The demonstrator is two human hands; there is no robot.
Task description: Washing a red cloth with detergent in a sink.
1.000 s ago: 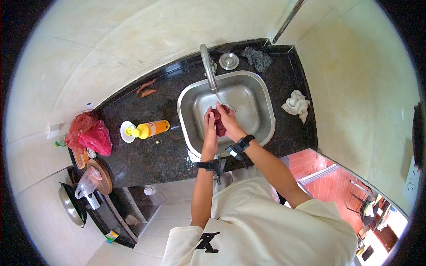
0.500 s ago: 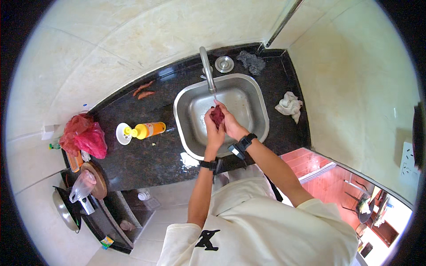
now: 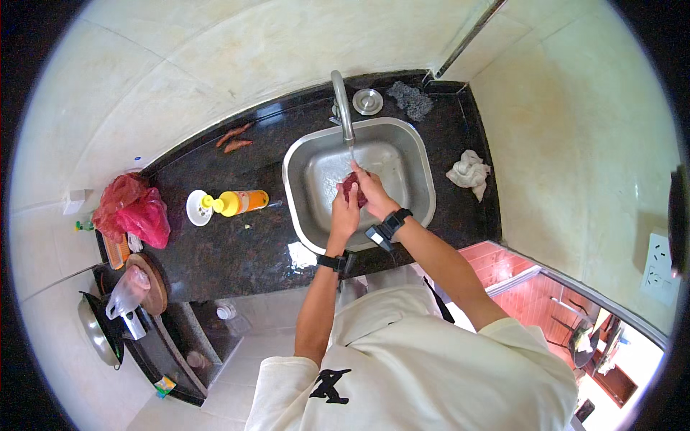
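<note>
Over the stainless steel sink (image 3: 402, 172), a dark red, soft-looking lump (image 3: 349, 186) is held between my two hands. Its kind cannot be made out. My left hand (image 3: 344, 214) grips it from the left and below, thumb up along its side. From the right, my right hand (image 3: 371, 192) closes over it, fingers reaching toward the spout. A thin stream of water runs from the curved faucet (image 3: 343, 104) down beside my right fingertips. Part of the lump is hidden by my fingers.
Left of the sink are a yellow-orange pump bottle (image 3: 244, 202), a white bowl (image 3: 199, 207) and red plastic bags (image 3: 133, 212). Two reddish elongated pieces (image 3: 236, 138) lie behind. A drain plug (image 3: 367, 101), grey mesh scrubber (image 3: 410, 100) and white cloth (image 3: 468, 174) lie around the sink.
My right hand has shifted over the lump, covering more of its upper right side. The lump stays in both hands, and the view has tilted slightly.
</note>
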